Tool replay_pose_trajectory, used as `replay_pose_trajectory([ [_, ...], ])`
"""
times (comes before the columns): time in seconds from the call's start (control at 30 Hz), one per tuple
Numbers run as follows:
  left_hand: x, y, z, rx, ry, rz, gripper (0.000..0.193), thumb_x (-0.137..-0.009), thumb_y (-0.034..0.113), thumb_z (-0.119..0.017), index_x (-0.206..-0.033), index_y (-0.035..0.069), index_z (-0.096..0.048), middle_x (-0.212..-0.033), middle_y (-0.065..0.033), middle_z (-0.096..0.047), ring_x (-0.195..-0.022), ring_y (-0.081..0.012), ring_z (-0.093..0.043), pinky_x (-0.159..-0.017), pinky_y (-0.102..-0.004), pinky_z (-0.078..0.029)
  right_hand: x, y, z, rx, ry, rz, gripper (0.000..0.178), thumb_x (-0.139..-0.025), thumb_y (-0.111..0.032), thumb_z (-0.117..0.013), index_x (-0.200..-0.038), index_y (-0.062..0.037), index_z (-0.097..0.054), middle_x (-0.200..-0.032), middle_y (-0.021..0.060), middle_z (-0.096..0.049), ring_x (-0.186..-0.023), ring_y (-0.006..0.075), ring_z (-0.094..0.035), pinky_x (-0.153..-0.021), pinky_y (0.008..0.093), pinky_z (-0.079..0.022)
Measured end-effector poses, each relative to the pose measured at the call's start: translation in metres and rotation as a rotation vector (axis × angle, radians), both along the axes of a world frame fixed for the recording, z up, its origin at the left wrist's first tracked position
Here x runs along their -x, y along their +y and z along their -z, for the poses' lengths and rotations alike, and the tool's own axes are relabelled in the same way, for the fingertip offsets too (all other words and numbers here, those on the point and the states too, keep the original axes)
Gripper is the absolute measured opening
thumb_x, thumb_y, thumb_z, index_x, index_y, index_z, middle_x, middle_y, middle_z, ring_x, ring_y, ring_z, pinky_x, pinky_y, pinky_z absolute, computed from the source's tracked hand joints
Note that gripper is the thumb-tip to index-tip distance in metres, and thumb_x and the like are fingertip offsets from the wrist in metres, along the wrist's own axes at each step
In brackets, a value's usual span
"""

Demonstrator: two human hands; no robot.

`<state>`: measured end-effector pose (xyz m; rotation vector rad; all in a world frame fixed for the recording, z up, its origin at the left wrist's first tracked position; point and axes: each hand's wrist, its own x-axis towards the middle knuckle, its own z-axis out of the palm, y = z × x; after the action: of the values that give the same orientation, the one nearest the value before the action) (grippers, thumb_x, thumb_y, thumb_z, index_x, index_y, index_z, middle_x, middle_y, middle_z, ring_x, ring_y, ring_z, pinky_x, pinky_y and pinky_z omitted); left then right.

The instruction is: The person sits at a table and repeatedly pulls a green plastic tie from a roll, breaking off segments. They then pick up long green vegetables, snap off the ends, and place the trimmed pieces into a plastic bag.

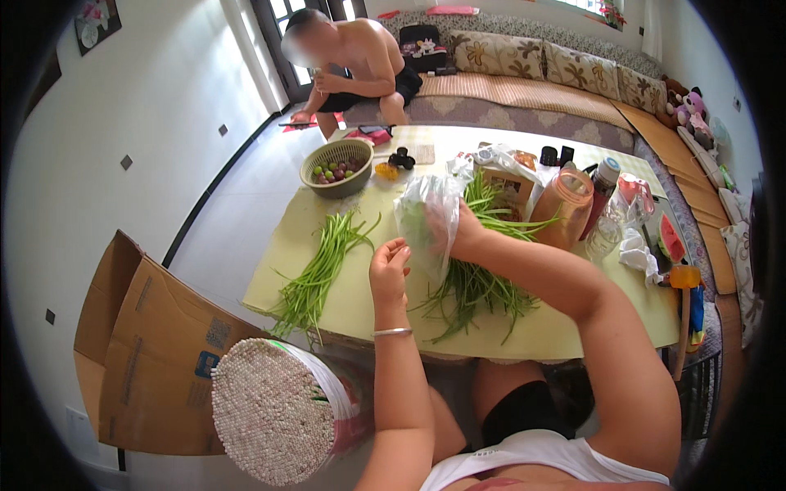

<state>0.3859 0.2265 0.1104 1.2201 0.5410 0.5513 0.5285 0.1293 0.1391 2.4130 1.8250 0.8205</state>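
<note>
A clear plastic bag (pixel 426 214) with something green showing through it hangs above the table. My right hand (pixel 458 229) is at the bag's right side, its fingers closed and partly veiled by the plastic. Just left of the bag, my left hand (pixel 390 266) is raised with curled fingers pressed together; what they hold, if anything, is too small to tell. Under my right forearm lies a large heap of long green stalks (pixel 473 299), like garlic chives. A smaller bunch of green stalks (pixel 321 266) rests on the table to the left.
The yellow-covered table (pixel 368 307) bears a colander (pixel 337 190) of grapes, an orange jar (pixel 565 209), a bottle (pixel 604 184) and a watermelon slice (pixel 670 237). A cardboard box (pixel 164 352) and a round beaded stool (pixel 274 413) stand at left. A person (pixel 360 65) sits beyond.
</note>
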Motion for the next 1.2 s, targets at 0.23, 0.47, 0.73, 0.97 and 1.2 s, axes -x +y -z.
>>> replay_pose_trajectory([
  [0.23,-0.028,-0.021,0.046,-0.607,0.257,0.118,0.059,-0.082,0.02,-0.067,-0.133,-0.002,-0.046,-0.124,-0.0244,-0.055,-0.115,-0.0343,-0.055,-0.095,-0.0392,-0.044,0.057,-0.086,-0.025,0.044,-0.103,-0.042,0.043,-0.07,-0.029,-0.072,-0.102,-0.0026,-0.062,-0.111,0.0111,-0.061,-0.113,0.0287,-0.054,-0.102,0.0462,-0.037],
  [0.47,-0.017,-0.041,0.066,-0.963,-0.176,0.135,0.037,-0.084,0.014,-0.061,-0.119,0.002,-0.056,-0.109,-0.023,-0.061,-0.108,-0.0344,-0.059,-0.087,-0.0414,-0.047,0.085,-0.048,-0.045,-0.216,0.592,-0.191,0.026,-0.078,-0.021,-0.067,-0.099,-0.0057,-0.065,-0.099,0.0125,-0.064,-0.098,0.0301,-0.06,-0.084,0.0394,-0.048],
  [0.73,0.006,0.014,0.003,-0.742,0.271,-0.467,0.019,-0.084,0.005,-0.056,-0.102,0.001,-0.063,-0.096,-0.0133,-0.066,-0.086,-0.0245,-0.062,-0.074,-0.036,-0.049,0.056,0.036,0.005,-0.267,0.919,-0.035,0.035,-0.081,-0.022,-0.063,-0.11,-0.0011,-0.061,-0.106,0.0177,-0.063,-0.101,0.0357,-0.059,-0.086,0.0419,-0.048],
  [0.97,0.022,-0.001,-0.023,-0.818,-0.149,-0.904,0.015,-0.085,0.002,-0.056,-0.097,-0.002,-0.065,-0.092,-0.0081,-0.066,-0.08,-0.0149,-0.062,-0.072,-0.0282,-0.05,0.08,0.115,0.057,-0.093,0.725,-0.331,0.039,-0.085,-0.028,-0.056,-0.118,-0.0078,-0.059,-0.127,0.0138,-0.055,-0.127,0.0365,-0.043,-0.101,0.048,-0.039],
  [1.2,0.02,0.011,-0.016,-0.414,-0.263,-0.828,0.012,-0.087,0.001,-0.054,-0.094,-0.004,-0.064,-0.085,-0.0067,-0.065,-0.076,-0.0128,-0.059,-0.07,-0.0242,-0.049,0.096,0.163,0.103,-0.242,0.675,-0.39,0.04,-0.085,-0.03,-0.055,-0.12,-0.0113,-0.059,-0.132,0.0127,-0.052,-0.134,0.0351,-0.034,-0.106,0.0542,-0.03],
])
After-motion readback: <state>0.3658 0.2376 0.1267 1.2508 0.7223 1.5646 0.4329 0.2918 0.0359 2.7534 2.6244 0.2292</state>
